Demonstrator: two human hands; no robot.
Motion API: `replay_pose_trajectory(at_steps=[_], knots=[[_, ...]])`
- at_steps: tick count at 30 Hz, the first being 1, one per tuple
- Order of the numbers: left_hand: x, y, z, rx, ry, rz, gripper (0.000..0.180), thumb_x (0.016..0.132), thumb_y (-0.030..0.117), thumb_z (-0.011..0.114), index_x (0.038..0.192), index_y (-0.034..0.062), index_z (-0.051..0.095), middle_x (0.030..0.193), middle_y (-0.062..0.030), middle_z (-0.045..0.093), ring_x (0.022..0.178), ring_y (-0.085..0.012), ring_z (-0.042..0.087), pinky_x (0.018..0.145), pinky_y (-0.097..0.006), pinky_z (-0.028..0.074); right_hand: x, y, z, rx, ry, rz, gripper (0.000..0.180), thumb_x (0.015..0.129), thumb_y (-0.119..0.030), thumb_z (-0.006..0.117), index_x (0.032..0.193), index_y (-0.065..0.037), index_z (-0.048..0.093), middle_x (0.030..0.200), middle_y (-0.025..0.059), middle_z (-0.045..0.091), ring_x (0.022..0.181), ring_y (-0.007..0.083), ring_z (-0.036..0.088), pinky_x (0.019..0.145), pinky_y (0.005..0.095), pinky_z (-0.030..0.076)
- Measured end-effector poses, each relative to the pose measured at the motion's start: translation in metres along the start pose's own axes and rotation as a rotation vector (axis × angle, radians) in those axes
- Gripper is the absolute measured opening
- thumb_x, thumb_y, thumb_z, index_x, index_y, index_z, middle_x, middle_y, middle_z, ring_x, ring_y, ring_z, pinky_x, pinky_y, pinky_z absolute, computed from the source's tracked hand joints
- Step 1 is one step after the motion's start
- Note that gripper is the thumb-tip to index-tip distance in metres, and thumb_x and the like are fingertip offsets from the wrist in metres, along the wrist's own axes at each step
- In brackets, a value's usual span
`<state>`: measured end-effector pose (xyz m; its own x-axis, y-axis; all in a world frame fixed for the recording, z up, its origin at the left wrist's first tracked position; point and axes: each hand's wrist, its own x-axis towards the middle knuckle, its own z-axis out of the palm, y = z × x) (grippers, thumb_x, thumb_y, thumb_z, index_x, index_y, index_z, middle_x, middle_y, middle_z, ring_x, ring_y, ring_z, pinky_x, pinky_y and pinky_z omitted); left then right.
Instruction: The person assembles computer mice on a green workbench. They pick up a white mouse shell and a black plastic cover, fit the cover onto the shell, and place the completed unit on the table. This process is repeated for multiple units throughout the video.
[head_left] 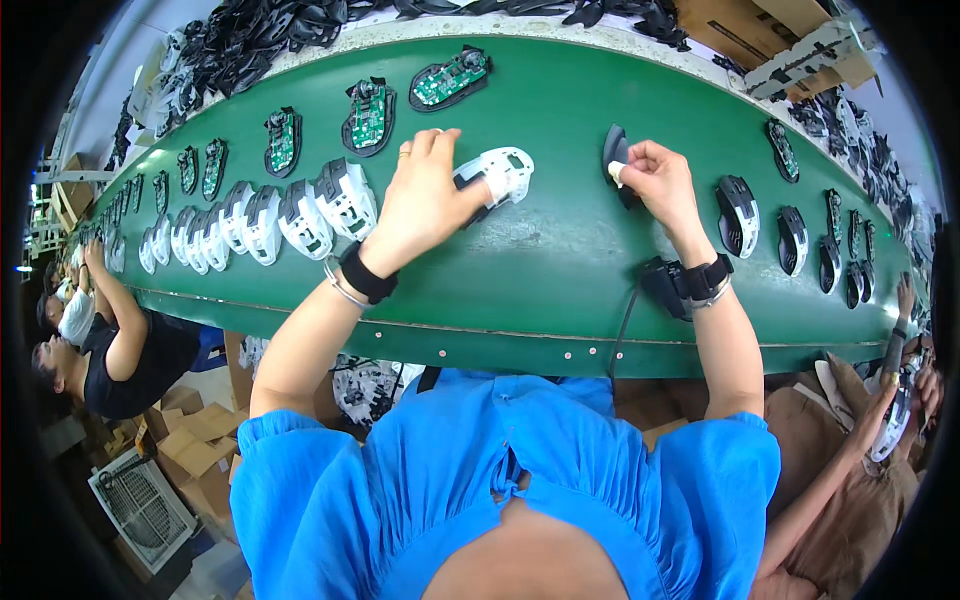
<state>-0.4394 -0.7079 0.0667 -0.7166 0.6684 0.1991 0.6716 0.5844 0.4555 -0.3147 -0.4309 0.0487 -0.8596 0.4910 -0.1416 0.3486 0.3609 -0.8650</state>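
**A long green bench (540, 300) fills the middle of the frame**

Both forearms (305, 335) rise from the lower part, with black bands (368, 277) at the wrists. Left of centre, the left hand (420, 200) lies palm down, fingers partly spread, thumb over the white shell (508, 172), which sits above mid-frame; how firmly it grips cannot be told. Right of centre, the right hand (663, 190) pinches a black curved piece (614, 150) between thumb and fingers. A black device (662, 290) sits close by the right wrist. White-and-black shells (345, 198) crowd near the left wrist. Farther off, circuit boards (368, 117) curve across the upper left; dark parts (270, 40) heap along the top.
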Motion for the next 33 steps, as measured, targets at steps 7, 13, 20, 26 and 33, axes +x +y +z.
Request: replay_pose_trajectory(at_steps=[7, 13, 20, 26, 33], knots=[[-0.006, 0.003, 0.007, -0.071, -0.22, -0.002, 0.064, 0.066, 0.017, 0.077, 0.125, 0.0065, 0.054, 0.121, -0.0198, 0.048, 0.113, -0.0371, 0.048, 0.096, -0.042, 0.043, -0.021, -0.025, 0.007, 0.495, -0.142, 0.028, 0.012, 0.081, -0.004, 0.07, 0.089, -0.002, 0.062, 0.078, -0.0006, 0.062, 0.071, 0.0064, 0.058, 0.068, 0.0211, 0.045], [-0.012, 0.003, -0.01, 0.277, -0.037, 0.292, 0.077, 0.068, -0.012, 0.056, 0.138, 0.0204, 0.048, 0.145, -0.0226, 0.031, 0.129, -0.0442, 0.037, 0.109, -0.049, 0.033, -0.038, -0.048, 0.014, 0.451, -0.408, -0.042, 0.01, 0.081, -0.005, 0.07, 0.085, -0.002, 0.061, 0.079, -0.0006, 0.059, 0.072, 0.0079, 0.058, 0.068, 0.0226, 0.046], [-0.017, 0.016, 0.049, 0.07, 0.018, -0.265, 0.087, 0.074, 0.048, 0.073, 0.135, -0.0041, 0.039, 0.139, -0.0307, 0.036, 0.131, -0.045, 0.035, 0.108, -0.052, 0.031, -0.028, -0.048, 0.022, 0.681, -0.176, -0.006, 0.008, 0.085, -0.004, 0.067, 0.092, -0.006, 0.064, 0.08, -0.0008, 0.064, 0.07, 0.007, 0.057, 0.067, 0.0219, 0.045], [-0.026, 0.045, 0.043, 0.029, -0.202, 0.275, 0.084, 0.066, 0.017, 0.076, 0.141, 0.0119, 0.039, 0.132, -0.0239, 0.043, 0.129, -0.0451, 0.036, 0.105, -0.053, 0.035, -0.028, -0.041, 0.012, 1.015, -0.188, 0.093, 0.008, 0.089, -0.006, 0.063, 0.097, -0.009, 0.061, 0.09, -0.0006, 0.065, 0.08, 0.0085, 0.059, 0.073, 0.0249, 0.047], [-0.039, 0.024, -0.017, -1.292, -0.398, -0.539, 0.065, 0.068, 0.007, 0.075, 0.127, 0.0001, 0.051, 0.112, -0.0094, 0.063, 0.097, -0.02, 0.061, 0.083, -0.033, 0.05, -0.05, -0.062, 0.014, 1.077, -0.251, 0.121, 0.01, 0.09, -0.008, 0.064, 0.097, -0.011, 0.058, 0.091, 0.001, 0.065, 0.079, 0.0095, 0.06, 0.073, 0.0256, 0.05]])
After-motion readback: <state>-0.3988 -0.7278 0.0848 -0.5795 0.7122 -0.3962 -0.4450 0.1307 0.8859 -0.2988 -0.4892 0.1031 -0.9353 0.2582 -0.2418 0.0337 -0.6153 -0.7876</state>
